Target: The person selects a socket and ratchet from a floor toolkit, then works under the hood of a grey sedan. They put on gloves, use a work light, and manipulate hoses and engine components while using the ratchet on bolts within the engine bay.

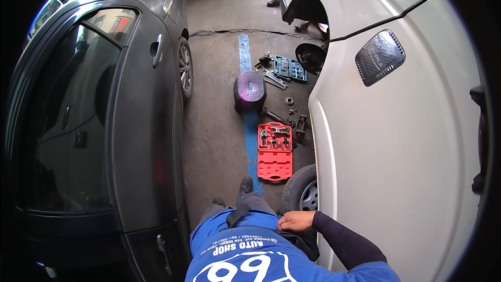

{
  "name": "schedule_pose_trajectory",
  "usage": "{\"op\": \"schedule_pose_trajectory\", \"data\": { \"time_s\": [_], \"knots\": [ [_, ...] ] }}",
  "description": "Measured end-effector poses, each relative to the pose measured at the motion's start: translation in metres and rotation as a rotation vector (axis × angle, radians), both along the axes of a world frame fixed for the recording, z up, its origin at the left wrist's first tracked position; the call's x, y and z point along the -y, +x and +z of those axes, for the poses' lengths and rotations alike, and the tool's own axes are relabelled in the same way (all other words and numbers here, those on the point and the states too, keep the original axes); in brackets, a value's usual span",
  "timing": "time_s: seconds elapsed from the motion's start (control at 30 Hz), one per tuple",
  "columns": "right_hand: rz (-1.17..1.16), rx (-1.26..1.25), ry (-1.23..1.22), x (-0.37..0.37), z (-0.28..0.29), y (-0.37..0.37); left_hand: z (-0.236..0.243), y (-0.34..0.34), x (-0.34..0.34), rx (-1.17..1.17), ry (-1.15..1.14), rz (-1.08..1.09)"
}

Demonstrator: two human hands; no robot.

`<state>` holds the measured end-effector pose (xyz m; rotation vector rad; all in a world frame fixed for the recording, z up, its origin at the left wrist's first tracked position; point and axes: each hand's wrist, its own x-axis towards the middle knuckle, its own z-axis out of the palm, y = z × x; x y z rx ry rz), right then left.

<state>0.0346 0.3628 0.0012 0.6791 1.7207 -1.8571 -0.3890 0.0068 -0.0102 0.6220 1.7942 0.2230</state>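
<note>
At my waist, on the right side, my right hand (297,221) rests against the edge of a black bag (307,244) and my blue shirt (237,232). Its fingers are curled in, and whatever they may hold is hidden. A dark sleeve (348,241) covers that forearm. My left hand does not show. Ahead of my feet lies an opened red tool case (275,166), with metal pullers and forked tools in its far half. Beside my right leg, a loose wheel with a tyre (292,193) lies partly under the white vehicle (386,151).
A dark grey car (148,141) lines the left side. Ahead stands a black step stool (250,86) on the blue floor stripe (251,141). Wrenches (275,79), a teal socket case (282,66) and metal parts (279,117) lie near the exposed wheel hub (310,57).
</note>
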Motion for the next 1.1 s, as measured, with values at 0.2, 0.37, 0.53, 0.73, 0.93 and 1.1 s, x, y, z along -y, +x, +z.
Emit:
{"op": "schedule_pose_trajectory", "data": {
  "time_s": [0.2, 0.37, 0.53, 0.73, 0.93, 1.1],
  "knots": [
    [-0.091, 0.081, -0.379, -0.049, -0.007, 0.027, 0.035, 0.033, -0.060, -0.058, -0.030, 0.128],
    [-0.285, 0.236, -0.511, -0.069, -0.016, 0.041, 0.053, 0.032, -0.102, -0.088, -0.022, 0.168],
    [-0.337, 0.211, -0.639, -0.074, -0.036, 0.054, 0.064, 0.006, -0.166, -0.068, 0.039, 0.143],
    [-0.596, 0.065, -0.856, -0.060, -0.061, 0.029, 0.091, -0.071, -0.361, -0.043, 0.323, -0.270],
    [-0.633, 0.036, -0.588, -0.109, -0.059, -0.027, 0.099, -0.122, -0.552, -0.075, 0.392, -0.811],
    [-0.717, 0.053, -0.408, -0.205, -0.030, -0.048, 0.089, -0.151, -0.646, 0.274, 0.057, -0.705]
  ]
}}
